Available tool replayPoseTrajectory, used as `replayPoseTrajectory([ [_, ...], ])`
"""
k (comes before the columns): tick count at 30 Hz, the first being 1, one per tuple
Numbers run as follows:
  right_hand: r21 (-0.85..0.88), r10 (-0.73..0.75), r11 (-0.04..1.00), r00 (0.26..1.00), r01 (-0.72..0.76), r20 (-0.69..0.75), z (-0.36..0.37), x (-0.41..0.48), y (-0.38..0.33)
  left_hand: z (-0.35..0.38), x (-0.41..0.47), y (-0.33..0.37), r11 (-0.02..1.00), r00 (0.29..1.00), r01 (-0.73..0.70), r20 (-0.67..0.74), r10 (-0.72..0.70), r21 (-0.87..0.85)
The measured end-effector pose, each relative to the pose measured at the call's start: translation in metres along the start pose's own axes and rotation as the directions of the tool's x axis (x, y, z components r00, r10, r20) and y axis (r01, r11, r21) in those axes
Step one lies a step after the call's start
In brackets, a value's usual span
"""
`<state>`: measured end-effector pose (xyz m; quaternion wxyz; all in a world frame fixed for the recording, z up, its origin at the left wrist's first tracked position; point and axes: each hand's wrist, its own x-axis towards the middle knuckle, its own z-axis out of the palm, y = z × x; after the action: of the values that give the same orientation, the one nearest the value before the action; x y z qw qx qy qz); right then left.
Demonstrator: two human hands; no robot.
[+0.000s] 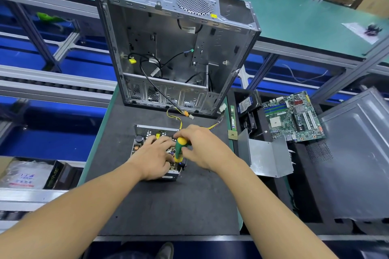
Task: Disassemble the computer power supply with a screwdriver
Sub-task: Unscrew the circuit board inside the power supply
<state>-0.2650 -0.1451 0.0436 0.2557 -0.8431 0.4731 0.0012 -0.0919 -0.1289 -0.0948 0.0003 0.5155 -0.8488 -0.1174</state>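
The power supply (pixel 141 135) lies on the dark mat in front of me, its lid off and its circuit board and capacitors exposed. My left hand (pixel 154 159) lies across the top of it, fingers spread over the components, and hides most of the board. My right hand (pixel 199 146) grips the green and yellow handle of a screwdriver (pixel 180 149) that stands nearly upright over the unit's near right corner. The screwdriver's tip is hidden among the parts. Yellow and black wires (pixel 179 116) run from the power supply toward the case.
An empty grey computer case (pixel 176 48) stands open behind the power supply. To the right lie a bent metal cover (pixel 267 157), a motherboard (pixel 293 116), a hard drive (pixel 245 104), a RAM stick (pixel 232 118) and a large side panel (pixel 355 153). Conveyor rails run on the left.
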Motion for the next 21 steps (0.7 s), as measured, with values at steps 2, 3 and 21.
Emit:
replayPoseTrajectory([
  [2, 0.013, -0.007, 1.000, 1.000, 0.007, 0.028, -0.002, -0.001, -0.001, 0.000, 0.000, 0.000, 1.000, 1.000, -0.008, -0.009, 0.008, 0.003],
  [3, 0.032, -0.009, 0.999, 0.999, 0.008, 0.042, -0.002, -0.001, -0.002, 0.000, 0.000, 0.000, 1.000, 1.000, -0.010, -0.011, 0.010, 0.001],
  [21, 0.050, 0.024, 0.998, 1.000, -0.025, 0.014, 0.008, 0.002, -0.001, 0.001, 0.001, -0.001, 1.000, 1.000, 0.010, 0.025, -0.010, -0.008],
])
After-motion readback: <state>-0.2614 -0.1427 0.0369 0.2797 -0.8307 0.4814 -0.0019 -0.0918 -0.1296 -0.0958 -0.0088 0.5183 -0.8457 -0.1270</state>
